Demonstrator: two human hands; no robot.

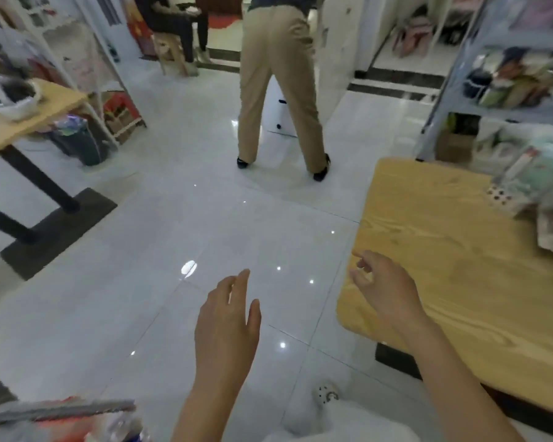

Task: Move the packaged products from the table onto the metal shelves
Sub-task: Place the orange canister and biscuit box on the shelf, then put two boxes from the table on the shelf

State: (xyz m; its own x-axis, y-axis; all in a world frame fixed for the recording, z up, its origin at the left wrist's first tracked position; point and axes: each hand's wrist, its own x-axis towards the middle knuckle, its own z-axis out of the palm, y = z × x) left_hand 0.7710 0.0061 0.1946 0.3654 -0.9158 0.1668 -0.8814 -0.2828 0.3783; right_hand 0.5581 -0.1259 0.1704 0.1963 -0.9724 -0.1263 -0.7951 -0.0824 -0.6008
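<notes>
Nearest the camera, the left hand (227,317) was held over the glossy tiled floor (141,250), fingers straight and slightly spread, with nothing in it. The right hand (383,282) was raised at the near corner of the wooden bench (444,266), its fingers loosely curled around nothing. No package was carried by either hand.

Farther along, the packaged products (530,186) were heaped at the far right end of the bench, well apart from both hands. Their outlines were blurred, so no count could be made.

Beyond them the metal shelves (457,74) were seen, one tier already filled with goods. A person in khaki trousers (278,90) was stood in the aisle, back turned.

A fresh pick-up was judged to be the step in hand. The heap looked soft and loosely stacked. If one pack were dragged from underneath, the others could be pulled over the bench edge. A slippery wrapper could also be lost from a shallow pinch on the way across. The bystander posed a further risk — a step backward might bring a collision with the carried load.
</notes>
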